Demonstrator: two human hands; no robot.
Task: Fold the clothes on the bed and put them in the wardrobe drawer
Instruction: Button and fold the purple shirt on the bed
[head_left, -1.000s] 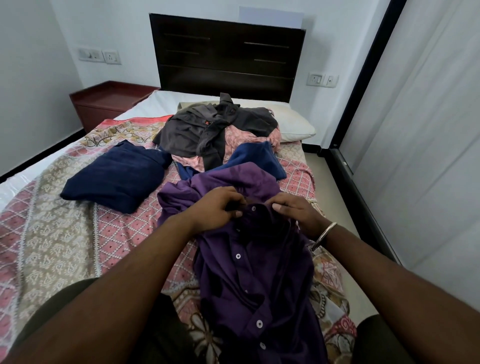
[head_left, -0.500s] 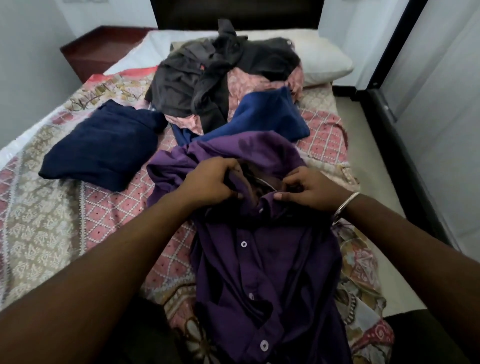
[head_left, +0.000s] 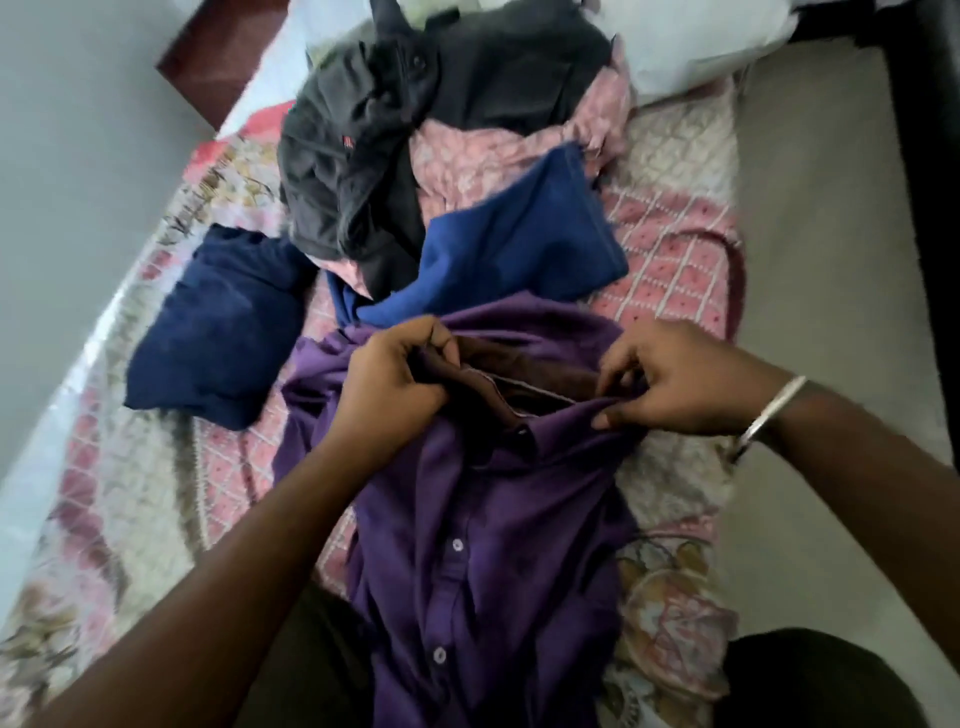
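A purple buttoned shirt (head_left: 483, 545) lies front-up on the bed, collar away from me. My left hand (head_left: 387, 382) grips the left side of its collar, and my right hand (head_left: 670, 382) pinches the right side, spreading the neck open. Beyond it lie a blue garment (head_left: 519, 249), a pink patterned cloth (head_left: 483, 156) and a dark grey garment (head_left: 374, 130) in a loose pile. A folded navy garment (head_left: 218, 322) rests to the left.
The bed has a pink and beige patterned cover (head_left: 130, 493). A white pillow (head_left: 691, 41) sits at the top right, a reddish bedside table (head_left: 218, 57) at the top left. Bare floor (head_left: 831, 260) runs along the bed's right side.
My view has tilted down and closer to the bed. Both hands have pulled apart along the collar, opening the shirt's neck wider.
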